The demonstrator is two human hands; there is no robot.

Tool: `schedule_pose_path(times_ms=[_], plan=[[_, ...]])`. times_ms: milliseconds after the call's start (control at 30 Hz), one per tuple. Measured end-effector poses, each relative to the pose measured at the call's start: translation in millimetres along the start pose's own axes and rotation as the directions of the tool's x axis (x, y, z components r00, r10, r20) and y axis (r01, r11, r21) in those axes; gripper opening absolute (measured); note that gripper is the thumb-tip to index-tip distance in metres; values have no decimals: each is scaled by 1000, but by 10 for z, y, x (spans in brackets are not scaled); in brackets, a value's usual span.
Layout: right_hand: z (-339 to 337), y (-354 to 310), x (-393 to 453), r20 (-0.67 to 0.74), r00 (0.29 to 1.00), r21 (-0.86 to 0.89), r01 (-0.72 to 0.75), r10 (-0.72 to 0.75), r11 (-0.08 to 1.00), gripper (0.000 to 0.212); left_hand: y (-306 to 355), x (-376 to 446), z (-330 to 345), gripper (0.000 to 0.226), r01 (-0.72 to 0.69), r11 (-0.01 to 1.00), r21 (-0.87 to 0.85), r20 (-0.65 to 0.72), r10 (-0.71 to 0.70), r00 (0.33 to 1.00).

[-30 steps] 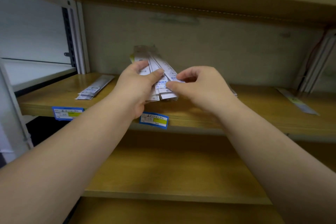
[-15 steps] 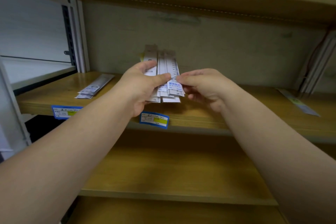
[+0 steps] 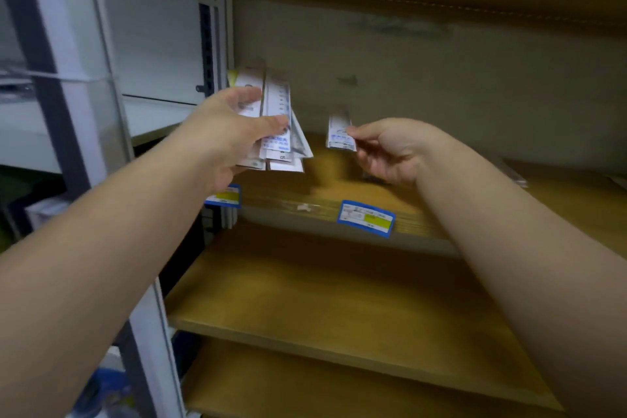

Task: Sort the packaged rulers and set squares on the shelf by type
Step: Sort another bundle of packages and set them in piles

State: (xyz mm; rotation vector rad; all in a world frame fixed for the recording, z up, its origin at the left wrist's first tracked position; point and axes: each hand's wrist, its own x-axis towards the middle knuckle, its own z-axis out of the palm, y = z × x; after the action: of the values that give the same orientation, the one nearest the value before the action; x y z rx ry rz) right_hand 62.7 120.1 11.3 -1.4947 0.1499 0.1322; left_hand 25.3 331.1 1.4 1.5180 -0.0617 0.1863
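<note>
Wooden shelf [image 3: 424, 224], frame centre | left hand [image 3: 217, 142] clamped round fanned ruler stack [image 3: 276, 125], held upright to read types | right hand [image 3: 390, 149] pinches one ruler [image 3: 340, 134] just right of stack, likely bound for another pile

Motion blur smears print on the bundle of packaged rulers [image 3: 276, 119]; left hand [image 3: 230, 132] covers its lower left part. Single packet [image 3: 340, 132] in right hand [image 3: 393, 149]: type unreadable. Price tag [image 3: 367, 217] text illegible.
</note>
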Motion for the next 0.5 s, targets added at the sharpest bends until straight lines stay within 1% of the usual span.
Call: schedule_pose_path(times_ms=[100, 167, 300, 367, 400, 433, 500], plan=[[382, -46, 238, -38, 999, -170, 19, -25, 985, 11, 30, 10, -302, 68, 13, 1000, -19, -27, -13, 1000], [637, -78, 380, -40, 998, -248, 36, -47, 968, 15, 40, 11, -445, 69, 11, 999, -33, -35, -12, 999], [1073, -60, 567, -2, 1000, -265, 18, -19, 964, 24, 16, 42, -636, 69, 0, 1000, -5, -50, 0, 999], [1201, 2, 628, -4, 1000, -282, 10, -12, 959, 23, -15, 67, -683, 70, 11, 1000, 22, -42, -10, 999], [1237, 37, 649, -25, 999, -329, 22, -32, 944, 20, -33, 82, -694, 70, 14, 1000, 23, -35, -13, 999], [1247, 72, 673, -52, 996, -413, 42, -69, 910, 15, -54, 102, -698, 70, 15, 1000, 23, -27, -15, 1000], [1225, 106, 685, -92, 980, -593, 89, -177, 800, 13, -93, 146, -685, 70, 16, 1000, 23, -13, -16, 1000]])
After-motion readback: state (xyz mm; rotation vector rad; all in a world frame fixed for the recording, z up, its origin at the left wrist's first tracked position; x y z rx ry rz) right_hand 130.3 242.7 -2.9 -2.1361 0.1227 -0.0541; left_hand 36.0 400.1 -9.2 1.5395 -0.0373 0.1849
